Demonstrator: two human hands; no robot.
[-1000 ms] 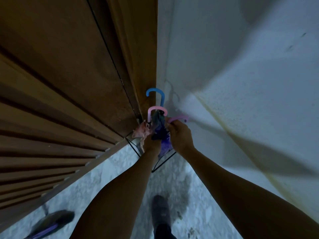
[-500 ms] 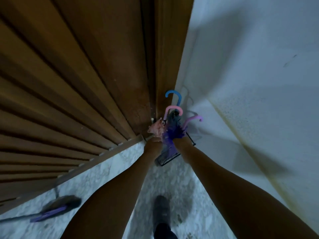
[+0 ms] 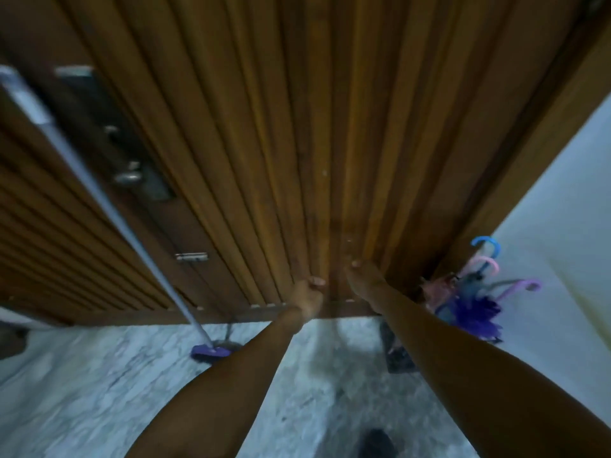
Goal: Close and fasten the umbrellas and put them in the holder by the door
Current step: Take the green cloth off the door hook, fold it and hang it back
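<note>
Three closed umbrellas stand together in a black wire holder (image 3: 493,340) in the corner between the wooden door and the white wall, at the right. Their hooked handles stick up: a blue handle (image 3: 486,244), a pink handle (image 3: 485,263) and a purple handle (image 3: 525,285). Purple fabric (image 3: 472,315) and pink fabric (image 3: 433,292) bunch above the holder's rim. My left hand (image 3: 309,295) and my right hand (image 3: 363,279) hang in front of the door's lower part, left of the holder. Both hold nothing, with the fingers loosely bent.
The ribbed wooden door (image 3: 264,143) fills the upper view, with a metal knob (image 3: 127,176) and a small latch (image 3: 191,257). A mop (image 3: 211,352) with a purple head leans against it. A dark mat (image 3: 396,353) lies on the marble floor (image 3: 99,391).
Both hands have let go of the umbrellas and drawn away to the left. The view has swung left, so the holder now sits at the right.
</note>
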